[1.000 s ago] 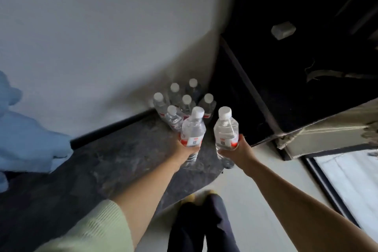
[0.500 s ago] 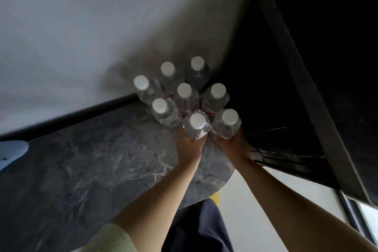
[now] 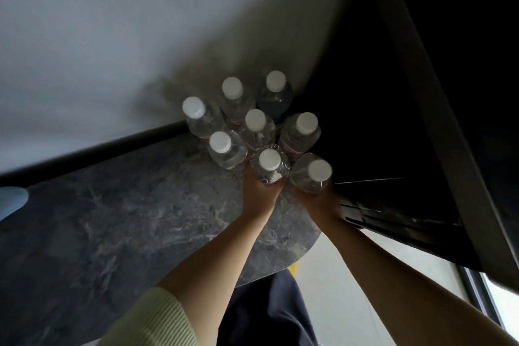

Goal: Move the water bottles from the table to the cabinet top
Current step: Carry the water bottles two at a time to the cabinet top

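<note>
Left grip [image 3: 259, 194] clenched round near-left bottle [image 3: 270, 165], fingers wrapped low on body, cap up. Right grip [image 3: 323, 201] clenched round near-right bottle [image 3: 311, 174], same hold from below. Both held bottles upright, side by side, touching or nearly so; cannot tell whether bases rest on counter [image 3: 118, 219] or sit just above it.

Six more bottles [image 3: 256, 123] standing upright in tight cluster directly beyond held pair, white caps on all, clear bodies. Cluster packed into far corner of counter, against wall [image 3: 112, 22] on one side and dark cabinet [image 3: 393, 121] on other. Held pair at near edge of cluster, near-left bottle touching cluster.

Counter surface dark grey, marbled, rounded at near-right corner. Dark strip [image 3: 92, 153] along join of counter and wall. Both forearms bare, extended forward; pale green ribbed sleeve [image 3: 157, 320] pushed up on left arm. Dark trousers [image 3: 266, 312] below counter edge, pale floor [image 3: 337, 289] beside. Blue object [image 3: 11, 201] at far left edge, cut off, not identifiable.
</note>
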Demonstrator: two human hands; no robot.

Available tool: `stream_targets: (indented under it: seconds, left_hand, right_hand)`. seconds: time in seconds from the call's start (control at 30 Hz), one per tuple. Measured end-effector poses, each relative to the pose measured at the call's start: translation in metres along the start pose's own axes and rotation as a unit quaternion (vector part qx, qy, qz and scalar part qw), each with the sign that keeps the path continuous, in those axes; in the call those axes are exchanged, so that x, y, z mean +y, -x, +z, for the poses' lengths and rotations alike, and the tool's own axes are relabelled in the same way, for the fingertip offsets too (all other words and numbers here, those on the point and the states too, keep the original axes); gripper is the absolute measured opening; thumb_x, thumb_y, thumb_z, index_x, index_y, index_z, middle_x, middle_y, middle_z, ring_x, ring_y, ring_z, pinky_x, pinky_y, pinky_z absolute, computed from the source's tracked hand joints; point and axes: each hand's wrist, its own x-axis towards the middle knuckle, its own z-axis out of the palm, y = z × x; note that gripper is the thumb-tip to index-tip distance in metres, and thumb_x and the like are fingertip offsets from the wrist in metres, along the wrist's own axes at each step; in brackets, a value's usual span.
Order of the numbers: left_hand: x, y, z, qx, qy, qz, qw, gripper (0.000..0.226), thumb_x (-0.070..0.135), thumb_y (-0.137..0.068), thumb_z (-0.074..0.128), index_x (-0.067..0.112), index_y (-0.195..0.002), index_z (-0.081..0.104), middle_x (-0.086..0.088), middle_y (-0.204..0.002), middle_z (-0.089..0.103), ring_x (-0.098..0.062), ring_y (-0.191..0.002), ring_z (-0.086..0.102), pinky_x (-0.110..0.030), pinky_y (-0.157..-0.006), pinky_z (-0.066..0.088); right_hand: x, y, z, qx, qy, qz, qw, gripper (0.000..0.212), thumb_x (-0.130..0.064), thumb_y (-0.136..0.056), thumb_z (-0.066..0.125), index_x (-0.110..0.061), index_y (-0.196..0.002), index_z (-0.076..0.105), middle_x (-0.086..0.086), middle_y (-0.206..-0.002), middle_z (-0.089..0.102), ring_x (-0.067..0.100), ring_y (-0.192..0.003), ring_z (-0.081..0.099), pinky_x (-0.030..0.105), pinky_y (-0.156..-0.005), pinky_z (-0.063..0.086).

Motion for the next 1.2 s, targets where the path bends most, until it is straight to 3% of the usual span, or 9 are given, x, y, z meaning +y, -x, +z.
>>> stream_targets:
  seconds: [0.13, 0.27, 0.47, 0.57, 0.73, 0.87, 1.0, 1.1, 1.2]
  left_hand:
    - [0.012, 0.0, -0.011, -0.076, 0.054, -0.069, 0.993, 0.071, -0.001, -0.068, 0.082, 0.004, -0.129, 0.047, -0.015, -0.122, 0.064, -0.025, -0.113, 0.062, -0.033, -0.1, 0.048]
    - [0.026, 0.007, -0.04, -0.173, 0.017, -0.088, 0.981, 0.076, -0.008, -0.072, 0.074, 0.001, -0.138, 0.036, -0.02, -0.133, 0.054, -0.033, -0.123, 0.053, -0.051, -0.102, 0.045]
    - [0.056, 0.033, -0.109, -0.229, -0.093, -0.061, 0.967, 0.054, 0.014, -0.085, 0.071, 0.006, -0.131, 0.043, -0.018, -0.116, 0.059, -0.028, -0.106, 0.06, -0.037, -0.09, 0.051]
    - [0.095, 0.033, -0.141, -0.23, -0.115, -0.006, 0.966, 0.048, 0.017, -0.086, 0.071, 0.006, -0.125, 0.047, -0.013, -0.102, 0.061, -0.027, -0.097, 0.062, -0.025, -0.077, 0.05]
    - [0.173, 0.027, -0.186, -0.209, -0.175, 0.053, 0.961, 0.053, 0.031, -0.088, 0.067, 0.009, -0.131, 0.045, -0.012, -0.116, 0.062, -0.026, -0.105, 0.061, -0.032, -0.086, 0.046]
    - [0.216, 0.04, -0.218, -0.152, -0.248, 0.146, 0.946, 0.048, 0.032, -0.09, 0.063, 0.01, -0.131, 0.049, -0.011, -0.124, 0.058, -0.026, -0.113, 0.056, -0.028, -0.084, 0.042]
    - [0.226, 0.064, -0.266, -0.089, -0.394, 0.225, 0.887, 0.047, 0.039, -0.093, 0.055, 0.019, -0.134, 0.047, -0.005, -0.126, 0.055, -0.024, -0.117, 0.053, -0.038, -0.094, 0.046]
    - [0.214, 0.086, -0.299, -0.053, -0.476, 0.201, 0.854, 0.05, 0.041, -0.094, 0.052, 0.017, -0.137, 0.041, -0.007, -0.13, 0.051, -0.027, -0.12, 0.05, -0.04, -0.096, 0.042]
    - [0.192, 0.123, -0.318, -0.02, -0.484, 0.139, 0.864, 0.05, 0.047, -0.092, 0.051, 0.015, -0.13, 0.046, -0.007, -0.124, 0.053, -0.028, -0.116, 0.051, -0.041, -0.093, 0.044]
  right_hand:
    - [-0.013, 0.004, -0.005, -0.026, -0.004, -0.001, 1.0, 0.089, -0.018, -0.063, 0.089, -0.01, -0.138, 0.041, -0.005, -0.126, 0.051, 0.01, -0.117, 0.048, 0.021, -0.094, 0.038]
    - [-0.032, 0.02, -0.024, -0.053, 0.0, 0.03, 0.998, 0.099, -0.019, -0.07, 0.084, -0.016, -0.147, 0.023, -0.003, -0.131, 0.045, 0.015, -0.121, 0.045, 0.028, -0.092, 0.038]
    - [-0.08, 0.074, -0.06, -0.081, 0.043, 0.08, 0.993, 0.103, -0.023, -0.077, 0.078, -0.023, -0.152, 0.009, 0.012, -0.152, 0.032, 0.028, -0.135, 0.038, 0.033, -0.104, 0.038]
    - [-0.128, 0.089, -0.089, -0.069, 0.068, 0.038, 0.995, 0.101, -0.027, -0.078, 0.078, -0.022, -0.153, 0.011, 0.01, -0.152, 0.032, 0.027, -0.136, 0.037, 0.034, -0.108, 0.034]
    - [-0.224, 0.107, -0.12, -0.077, 0.196, -0.063, 0.976, 0.082, -0.027, -0.083, 0.072, -0.019, -0.15, 0.024, 0.013, -0.15, 0.031, 0.029, -0.133, 0.04, 0.031, -0.102, 0.037]
    - [-0.281, 0.124, -0.113, -0.128, 0.339, -0.161, 0.918, 0.058, -0.028, -0.09, 0.063, -0.012, -0.142, 0.042, 0.012, -0.145, 0.041, 0.028, -0.131, 0.043, 0.035, -0.106, 0.038]
    - [-0.317, 0.146, -0.09, -0.154, 0.455, -0.254, 0.839, 0.043, -0.03, -0.095, 0.052, -0.015, -0.135, 0.049, 0.009, -0.139, 0.049, 0.028, -0.126, 0.049, 0.039, -0.103, 0.043]
    - [-0.334, 0.166, -0.074, -0.141, 0.531, -0.331, 0.767, 0.039, -0.032, -0.094, 0.049, -0.02, -0.131, 0.053, 0.008, -0.135, 0.05, 0.03, -0.123, 0.051, 0.041, -0.101, 0.044]
    - [-0.331, 0.184, -0.059, -0.154, 0.594, -0.391, 0.686, 0.042, -0.035, -0.094, 0.046, -0.018, -0.133, 0.051, 0.011, -0.134, 0.054, 0.032, -0.123, 0.052, 0.042, -0.1, 0.044]
